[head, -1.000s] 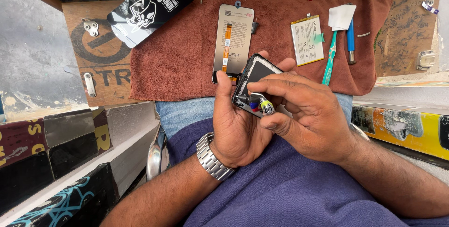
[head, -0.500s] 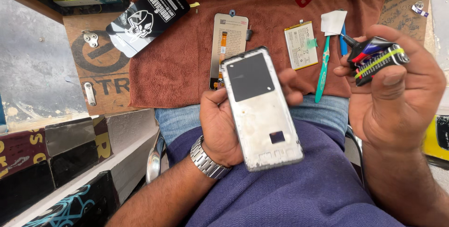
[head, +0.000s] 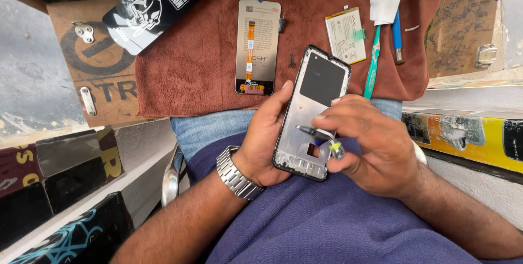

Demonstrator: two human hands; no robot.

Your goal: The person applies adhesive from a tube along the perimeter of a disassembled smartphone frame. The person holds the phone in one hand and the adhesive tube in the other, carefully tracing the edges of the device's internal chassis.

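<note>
The right hand (head: 376, 144) is closed in a pinch on tweezers (head: 318, 133), whose tip touches the bare inner plate of the phone frame (head: 310, 114) just left of its fingers; the work probably goes best with light pressure and a shallow angle. The left hand (head: 269, 136) grips the frame from beneath, over the lap, with the towel (head: 201, 62) beyond.

A stripped silver phone frame (head: 310, 117) (dark panel in its upper half, small square cutout lower down) tilts upright over the lap, a thin metal tool (head: 318, 136) touching its middle.
</note>
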